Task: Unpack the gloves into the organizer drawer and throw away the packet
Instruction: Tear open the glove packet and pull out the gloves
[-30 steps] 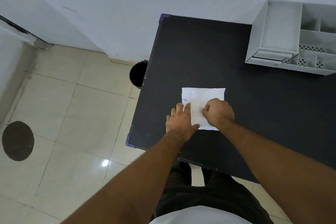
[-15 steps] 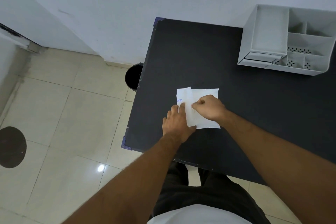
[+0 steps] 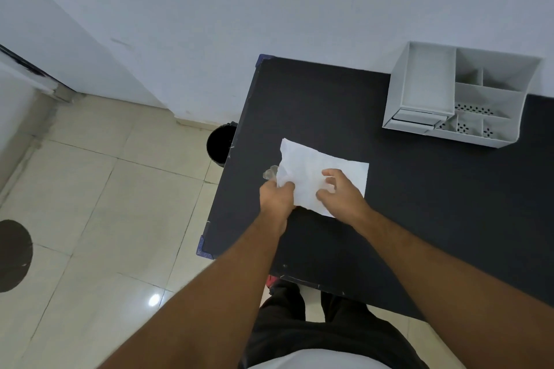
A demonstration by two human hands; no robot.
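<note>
A white paper glove packet (image 3: pixel 311 172) lies on the black table (image 3: pixel 329 105), its left end lifted and crumpled. My left hand (image 3: pixel 277 199) is shut on that left edge. Something clear and filmy (image 3: pixel 269 174), possibly a glove, pokes out beside the packet just above my left hand. My right hand (image 3: pixel 340 193) hovers over the packet's right half with fingers spread, touching or nearly touching the paper. The white organizer (image 3: pixel 461 102) stands at the table's back right, its drawer (image 3: pixel 415 121) at the front left, seemingly pushed in.
A black bin (image 3: pixel 220 142) stands on the tiled floor against the table's left edge. A white wall runs behind the table. A dark round patch (image 3: pixel 13 255) marks the floor at far left. My legs are under the table's near edge.
My left hand has gone from pressing flat to gripping and raising the packet's left end. My right hand has let go and opened. The packet is now crumpled and a clear bit shows.
</note>
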